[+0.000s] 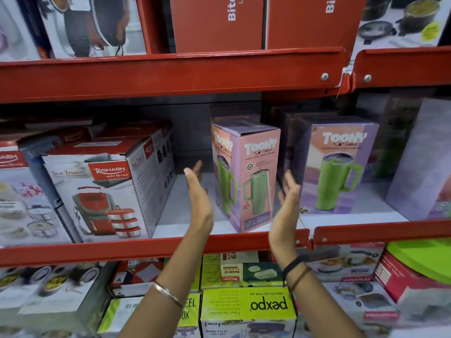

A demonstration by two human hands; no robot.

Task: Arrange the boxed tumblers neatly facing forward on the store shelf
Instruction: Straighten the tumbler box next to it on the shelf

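Note:
A pink and purple Toony tumbler box [251,181] stands upright on the middle shelf [185,229], turned at an angle so one corner points forward. A second Toony tumbler box [339,167] stands to its right, front face toward me. My left hand [199,191] is held flat and open just left of the angled box, apart from it. Flat and open too, my right hand [289,193] is by the box's right side, between the two boxes; whether it touches is unclear. More purple boxes [422,162] stand farther right.
Rishabh lunch-carrier boxes [102,186] fill the shelf's left part, with a gap between them and the angled box. Red shelf beams [170,74] run above and below. Green Pexpo boxes [246,311] sit on the lower shelf, red boxes [219,23] on the upper.

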